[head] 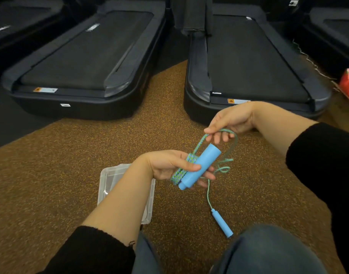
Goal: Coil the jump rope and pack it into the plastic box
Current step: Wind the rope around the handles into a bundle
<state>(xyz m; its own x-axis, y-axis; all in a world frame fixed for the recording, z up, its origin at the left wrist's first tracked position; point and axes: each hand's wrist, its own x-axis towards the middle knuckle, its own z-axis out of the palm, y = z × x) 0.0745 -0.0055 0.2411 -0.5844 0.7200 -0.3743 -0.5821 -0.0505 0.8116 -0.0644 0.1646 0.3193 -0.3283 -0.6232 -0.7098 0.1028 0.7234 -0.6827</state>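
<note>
While the coil is only part made, the lines below give the state of things.

Progress: judged about halfway; several turns of the jump rope (191, 163) lie wound beside the upper handle (199, 169), and none of it is in the box.
Left to do: wind the loose tail, bring in the lower handle (222, 223), then put the bundle in the plastic box (110, 177).
Left hand (169, 165): clenched around the upper handle and the wound turns together, thumb on top.
Right hand (231, 120): fingers (219, 136) pinch a loop of rope above the handle, drawing it taut toward the bundle.
Upper handle axis: long axis runs diagonally, open flat end up and to the right, narrow end down and to the left, held above the floor.
Lower handle axis: lies on the speckled floor (51, 175) near the person's knee, rope end toward the hands.
Loose rope: a thin strand hangs from the bundle down to the lower handle.
Plastic box: clear, on the floor under the left forearm, apart from the rope; I cannot tell whether a lid is on it.
</note>
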